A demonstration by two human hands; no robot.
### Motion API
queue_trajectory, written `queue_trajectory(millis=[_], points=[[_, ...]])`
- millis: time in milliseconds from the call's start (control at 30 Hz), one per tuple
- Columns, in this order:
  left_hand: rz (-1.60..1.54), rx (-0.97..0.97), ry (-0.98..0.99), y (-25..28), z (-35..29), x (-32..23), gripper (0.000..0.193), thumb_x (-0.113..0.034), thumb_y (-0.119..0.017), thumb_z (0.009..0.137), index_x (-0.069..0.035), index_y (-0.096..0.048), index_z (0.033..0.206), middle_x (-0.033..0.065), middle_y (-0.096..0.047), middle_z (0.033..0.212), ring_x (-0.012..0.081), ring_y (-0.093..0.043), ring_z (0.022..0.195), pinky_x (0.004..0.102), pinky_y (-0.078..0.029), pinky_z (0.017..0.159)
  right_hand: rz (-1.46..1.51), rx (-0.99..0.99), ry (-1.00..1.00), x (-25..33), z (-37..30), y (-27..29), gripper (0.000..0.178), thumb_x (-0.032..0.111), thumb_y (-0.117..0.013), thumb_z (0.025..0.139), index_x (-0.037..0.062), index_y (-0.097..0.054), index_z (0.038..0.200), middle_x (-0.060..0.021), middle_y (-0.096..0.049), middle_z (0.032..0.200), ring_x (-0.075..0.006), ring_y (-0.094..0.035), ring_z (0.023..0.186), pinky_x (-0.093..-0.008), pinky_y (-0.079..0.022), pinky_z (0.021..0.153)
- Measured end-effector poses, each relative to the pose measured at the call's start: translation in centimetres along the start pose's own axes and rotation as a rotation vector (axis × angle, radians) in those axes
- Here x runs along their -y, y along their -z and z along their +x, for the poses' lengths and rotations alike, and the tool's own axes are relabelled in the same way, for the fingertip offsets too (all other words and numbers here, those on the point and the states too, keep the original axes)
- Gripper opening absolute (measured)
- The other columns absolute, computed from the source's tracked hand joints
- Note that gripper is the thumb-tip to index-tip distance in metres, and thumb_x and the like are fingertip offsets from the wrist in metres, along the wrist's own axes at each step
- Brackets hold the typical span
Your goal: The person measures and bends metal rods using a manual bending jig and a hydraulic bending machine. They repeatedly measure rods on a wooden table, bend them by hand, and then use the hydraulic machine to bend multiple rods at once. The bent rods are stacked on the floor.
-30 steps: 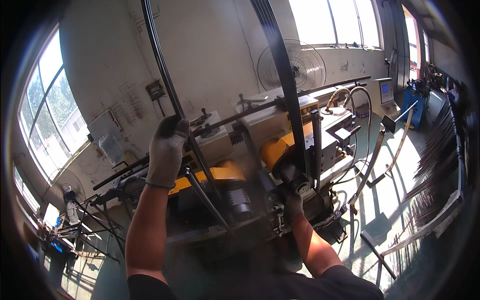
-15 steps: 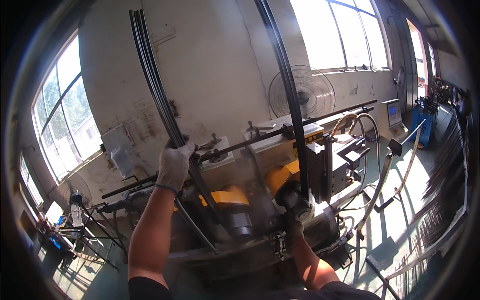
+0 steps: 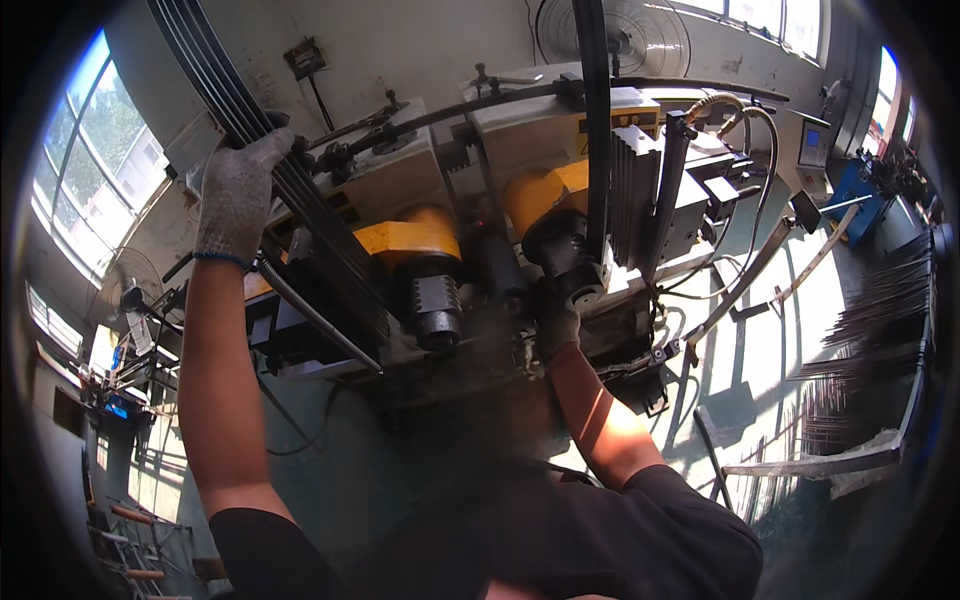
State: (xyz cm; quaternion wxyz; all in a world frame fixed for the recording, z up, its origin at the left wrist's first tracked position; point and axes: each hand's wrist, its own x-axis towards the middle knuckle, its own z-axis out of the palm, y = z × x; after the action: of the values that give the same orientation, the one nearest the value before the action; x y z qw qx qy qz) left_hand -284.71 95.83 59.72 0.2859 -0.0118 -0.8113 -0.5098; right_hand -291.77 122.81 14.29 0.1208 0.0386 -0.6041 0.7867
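Note:
My left hand [image 3: 240,185], in a pale grey work glove, is closed around a bundle of long dark metal strips [image 3: 205,65]. The strips slant from the upper left down in front of the machine. Low at the machine, my gloved right hand [image 3: 557,325] sits in shadow beside a black cylindrical spindle [image 3: 565,258]; its fingers are hidden. Just above that hand, another long dark strip [image 3: 596,130] rises almost upright past the machine. A second black spindle [image 3: 434,300] with a yellow housing [image 3: 408,240] lies between my hands.
A dark rail [image 3: 450,105] crosses the machine top. Hoses [image 3: 765,165] loop at its right, near a control box with a screen [image 3: 813,145]. A wire-cage fan [image 3: 625,40] stands behind. Many thin rods [image 3: 880,320] are stacked at far right; a flexible conduit [image 3: 310,315] hangs at left.
The view has tipped downward. My left hand and the strip bundle have shifted left, the bundle leaning more. My right hand stays by the spindle.

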Motion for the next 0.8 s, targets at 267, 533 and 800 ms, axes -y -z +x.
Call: queue_trajectory(millis=[267,533,800], points=[[0.759,0.098,-0.449,2.8,0.1,4.1,0.029,-0.012,-0.06,0.11,-0.005,-0.071,0.136,0.0146,-0.08,0.122,0.0226,-0.08,0.109,0.0328,-0.067,0.095,-1.205,0.201,0.188,-7.0,1.2,3.8,0.053,0.01,-0.057,0.103,0.009,-0.055,0.156,-0.0098,-0.061,0.154,-0.0249,-0.06,0.139,-0.0364,-0.053,0.11],[0.566,0.092,0.015,-0.1,-3.8,-4.6,0.025,-0.007,-0.068,0.102,-0.004,-0.077,0.125,0.0121,-0.079,0.099,0.0239,-0.077,0.089,0.037,-0.065,0.084,-0.726,0.113,0.225,-5.5,2.3,2.9,0.037,0.015,-0.049,0.114,0.0053,-0.062,0.147,-0.0101,-0.071,0.139,-0.0225,-0.07,0.123,-0.0301,-0.054,0.104],[1.251,-0.033,-0.773,6.8,-7.4,-1.0,0.014,-0.004,-0.068,0.101,-0.004,-0.081,0.107,0.0127,-0.078,0.086,0.0177,-0.077,0.071,0.0326,-0.065,0.066,-1.203,0.066,0.266,7.8,-4.6,1.8,0.048,0.014,-0.08,0.087,0.0056,-0.072,0.133,-0.0133,-0.077,0.125,-0.0306,-0.071,0.12,-0.0377,-0.054,0.106]])
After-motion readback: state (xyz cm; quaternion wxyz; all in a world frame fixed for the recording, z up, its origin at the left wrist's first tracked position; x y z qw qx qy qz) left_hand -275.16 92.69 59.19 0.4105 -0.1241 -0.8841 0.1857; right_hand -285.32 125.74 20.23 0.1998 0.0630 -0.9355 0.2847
